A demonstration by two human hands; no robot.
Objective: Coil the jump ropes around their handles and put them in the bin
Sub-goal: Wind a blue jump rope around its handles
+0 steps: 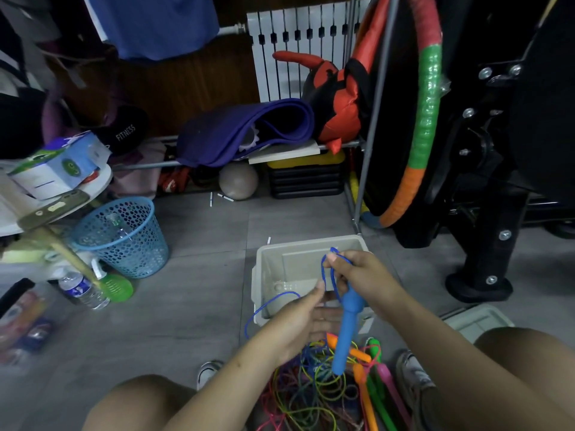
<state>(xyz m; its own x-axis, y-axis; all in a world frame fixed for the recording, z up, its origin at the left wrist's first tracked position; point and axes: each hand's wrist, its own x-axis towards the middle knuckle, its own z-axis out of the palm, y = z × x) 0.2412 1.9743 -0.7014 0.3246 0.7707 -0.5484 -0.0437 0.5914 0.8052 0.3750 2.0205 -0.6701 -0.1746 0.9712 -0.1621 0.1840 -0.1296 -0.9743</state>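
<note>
Matt grey plastic bin (314, 247), perforated blue plastic basket (124, 241), smooth blue handle (346, 331)

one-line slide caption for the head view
Right hand grips blue jump-rope handle, left hand guiding blue rope over grey bin.

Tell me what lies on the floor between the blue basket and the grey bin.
In the head view, the stretch between the blue basket and the grey bin is bare grey floor tile; only a loop of blue rope hangs by the bin's near-left corner.
</note>
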